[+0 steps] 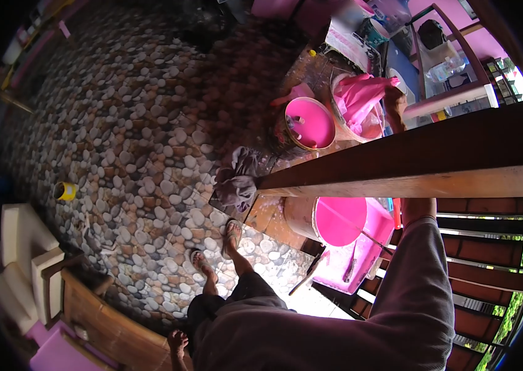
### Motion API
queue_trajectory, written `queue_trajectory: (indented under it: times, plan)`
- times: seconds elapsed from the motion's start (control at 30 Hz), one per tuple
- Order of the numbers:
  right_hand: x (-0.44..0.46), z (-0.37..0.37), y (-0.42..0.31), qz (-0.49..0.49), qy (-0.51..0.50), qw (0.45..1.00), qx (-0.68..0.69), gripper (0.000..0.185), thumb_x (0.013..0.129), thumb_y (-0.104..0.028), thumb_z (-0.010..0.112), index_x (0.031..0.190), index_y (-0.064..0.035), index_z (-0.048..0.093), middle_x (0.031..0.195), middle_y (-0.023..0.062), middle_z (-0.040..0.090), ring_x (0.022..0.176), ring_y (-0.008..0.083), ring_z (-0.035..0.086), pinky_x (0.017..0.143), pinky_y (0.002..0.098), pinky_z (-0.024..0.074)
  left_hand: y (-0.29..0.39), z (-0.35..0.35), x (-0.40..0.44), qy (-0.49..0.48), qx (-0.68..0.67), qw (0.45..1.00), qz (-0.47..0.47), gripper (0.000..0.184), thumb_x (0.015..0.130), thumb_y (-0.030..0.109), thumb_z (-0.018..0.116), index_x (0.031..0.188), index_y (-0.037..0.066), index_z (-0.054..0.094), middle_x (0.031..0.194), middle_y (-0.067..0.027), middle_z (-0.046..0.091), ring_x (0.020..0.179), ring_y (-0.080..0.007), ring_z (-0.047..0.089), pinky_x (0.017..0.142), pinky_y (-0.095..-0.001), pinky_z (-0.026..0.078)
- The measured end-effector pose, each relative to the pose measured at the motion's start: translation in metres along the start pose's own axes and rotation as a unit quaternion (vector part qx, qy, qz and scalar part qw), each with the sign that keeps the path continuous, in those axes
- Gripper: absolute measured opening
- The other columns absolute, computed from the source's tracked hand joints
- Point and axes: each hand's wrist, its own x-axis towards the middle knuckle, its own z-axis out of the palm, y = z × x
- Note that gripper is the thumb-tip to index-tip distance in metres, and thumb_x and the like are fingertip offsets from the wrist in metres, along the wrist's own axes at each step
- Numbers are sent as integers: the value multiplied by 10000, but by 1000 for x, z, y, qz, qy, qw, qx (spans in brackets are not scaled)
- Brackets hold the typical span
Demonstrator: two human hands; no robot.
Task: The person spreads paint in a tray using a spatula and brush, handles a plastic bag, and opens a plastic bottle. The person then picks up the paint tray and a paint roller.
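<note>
Through the head camera I see a loose, dull grey-brown shirt (274, 340), plain across the cloth that shows. To the right on the shirt runs a wide right sleeve (413, 272) in the same muted shade, narrowing to a straight hem. Beyond the shirt's front I make out dark shorts (252, 289) and, farther from the shirt, strapped sandals (197, 258); their exact colour escapes me. The left hand (178, 341), left of the shirt, is bare.
</note>
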Motion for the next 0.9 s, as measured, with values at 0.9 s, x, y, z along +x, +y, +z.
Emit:
queue_trajectory:
  times: [0.9]
  plan:
    - [51,-61,-37,144,74,983,86,215,785,-245,576,882,-106,708,866,141,680,824,310,655,744,389,499,100,44,0,-49,46,994,83,300,873,165,542,1159,90,492,822,-57,569,620,-129,540,518,-221,414]
